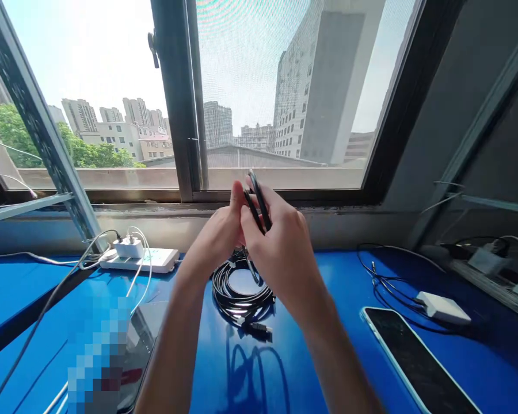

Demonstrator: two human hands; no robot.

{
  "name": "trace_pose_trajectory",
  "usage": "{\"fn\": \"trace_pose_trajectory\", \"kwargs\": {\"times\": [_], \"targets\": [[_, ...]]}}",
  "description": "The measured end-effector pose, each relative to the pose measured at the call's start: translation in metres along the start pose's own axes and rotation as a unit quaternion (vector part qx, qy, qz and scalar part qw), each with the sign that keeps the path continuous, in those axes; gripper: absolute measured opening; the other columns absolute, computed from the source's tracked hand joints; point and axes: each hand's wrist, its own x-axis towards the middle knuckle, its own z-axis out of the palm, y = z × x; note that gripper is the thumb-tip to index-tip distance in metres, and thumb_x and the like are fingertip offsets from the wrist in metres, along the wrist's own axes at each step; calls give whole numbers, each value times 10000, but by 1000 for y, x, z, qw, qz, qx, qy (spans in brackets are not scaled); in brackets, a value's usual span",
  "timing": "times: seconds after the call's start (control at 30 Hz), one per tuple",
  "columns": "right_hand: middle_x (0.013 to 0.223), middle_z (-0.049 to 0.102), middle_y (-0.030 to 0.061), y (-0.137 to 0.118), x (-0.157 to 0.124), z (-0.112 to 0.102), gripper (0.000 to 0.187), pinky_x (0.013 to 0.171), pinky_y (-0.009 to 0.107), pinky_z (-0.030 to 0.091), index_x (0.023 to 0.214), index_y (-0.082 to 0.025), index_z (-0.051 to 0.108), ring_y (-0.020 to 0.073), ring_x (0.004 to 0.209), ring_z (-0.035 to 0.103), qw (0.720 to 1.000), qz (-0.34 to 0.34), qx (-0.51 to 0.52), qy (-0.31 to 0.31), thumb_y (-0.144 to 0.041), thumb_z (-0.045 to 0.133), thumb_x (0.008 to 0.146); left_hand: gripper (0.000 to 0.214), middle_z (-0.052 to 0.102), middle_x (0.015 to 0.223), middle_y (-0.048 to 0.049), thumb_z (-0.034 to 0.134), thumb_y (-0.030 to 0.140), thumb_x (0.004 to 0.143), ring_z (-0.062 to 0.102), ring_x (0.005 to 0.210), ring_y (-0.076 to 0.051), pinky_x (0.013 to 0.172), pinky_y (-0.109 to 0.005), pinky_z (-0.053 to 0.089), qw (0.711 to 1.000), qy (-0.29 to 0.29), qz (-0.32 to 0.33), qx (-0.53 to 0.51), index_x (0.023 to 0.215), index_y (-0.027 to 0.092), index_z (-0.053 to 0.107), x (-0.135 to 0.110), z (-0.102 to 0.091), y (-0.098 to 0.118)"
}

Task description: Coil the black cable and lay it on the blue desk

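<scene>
Blue table [311, 368] under a wide window [185, 115]; glossy top, reflections.

Black cable [259, 202]: a folded length is held up in front of the sill. The rest lies as a flat coil [242, 293] on the table directly below the hands, its plug end [259, 329] sticking out at the near side.

Right hand [280, 247]: fingers closed round the fold.
Left hand [218, 236]: thumb and fingertips pressed onto the same fold, touching the right hand.

Judgement: mid-handling of the cable, one bend gathered, most of it down in the coil. Any further pull needs slack to feed freely from the coil without snagging the plug.

Around: smartphone [414, 356] face up at right, near the right forearm; white adapter [442, 306] with thin dark leads beyond it; white power strip [142, 261] with white leads at left; dark screen [142, 339] by the left forearm.
</scene>
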Motion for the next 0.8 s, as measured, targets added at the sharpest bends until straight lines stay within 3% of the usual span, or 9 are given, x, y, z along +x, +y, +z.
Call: {"fn": "trace_pose_trajectory", "kwargs": {"times": [0.07, 0.13, 0.23, 0.3, 0.37, 0.5, 0.63, 0.7, 0.8], "targets": [[1058, 687, 91, -2, -2, -1, 446, 787, 298, 555, 1317, -158, 522, 194, 916, 669, 999, -2, 38, -23, -236, 448, 884, 561, 647, 678, -31, 278, 566, 936, 605, 627, -162, 597, -264, 470, 998, 16, -36, -58, 1047, 173, 664, -2, 4, 12], [1160, 651, 81, 1, -2, -2, 435, 795, 271, 552, 1332, -195, 504, 188, 996, 646, 997, -2, 71, -27, -267, 424, 910, 410, 666, 730, -23, 336, 431, 966, 627, 652, -145, 589, -230, 476, 990, 79, -52, -102, 1119, 169, 612, -3, 8, 23], [1252, 609, 80, 13, 7, -2, 454, 801, 281, 554, 1377, -218, 450, 201, 1056, 625, 994, 14, 110, -5, -284, 388, 933, 275, 667, 695, -9, 375, 251, 963, 629, 599, -122, 556, -202, 468, 973, 171, -71, -138, 1130, 147, 567, -2, 11, 32], [1245, 618, 89, 23, 15, -6, 501, 713, 286, 574, 1426, -220, 383, 207, 976, 657, 989, 38, 145, 12, -281, 377, 928, 248, 661, 652, 0, 374, 194, 953, 612, 527, -121, 549, -218, 473, 966, 204, -68, -146, 1127, 146, 544, -2, 9, 33], [1145, 671, 86, 33, 24, -15, 526, 562, 259, 563, 1435, -215, 370, 184, 812, 687, 981, 65, 180, 26, -261, 367, 912, 232, 650, 606, 7, 371, 185, 948, 566, 438, -120, 517, -237, 460, 959, 241, -52, -137, 1109, 144, 533, -1, 5, 33], [881, 729, 50, 48, 36, -44, 456, 377, 187, 443, 1287, -171, 546, 98, 492, 610, 971, 124, 195, 67, -242, 379, 869, 237, 577, 460, 31, 328, 181, 951, 418, 305, -99, 385, -240, 314, 935, 336, -16, -116, 966, 135, 561, 1, -5, 30], [824, 721, 19, 58, 37, -72, 347, 347, 156, 355, 1090, -192, 659, 57, 445, 547, 952, 152, 236, 121, -300, 479, 814, 270, 577, 428, 49, 313, 205, 973, 446, 303, -93, 379, -231, 328, 922, 372, 5, -107, 838, 179, 546, 0, -14, 27], [825, 712, 6, 62, 36, -82, 315, 340, 155, 320, 1024, -215, 682, 41, 429, 501, 940, 142, 277, 140, -330, 532, 772, 258, 585, 434, 61, 332, 218, 974, 480, 306, -99, 384, -229, 362, 924, 370, 1, -94, 841, 190, 551, 0, -18, 25], [795, 690, -15, 64, 34, -90, 316, 329, 168, 283, 994, -253, 692, 32, 389, 430, 926, 110, 317, 172, -353, 581, 716, 278, 585, 434, 61, 342, 245, 976, 473, 286, -85, 335, -215, 298, 917, 392, 26, -63, 861, 167, 583, -2, -21, 23]]}}
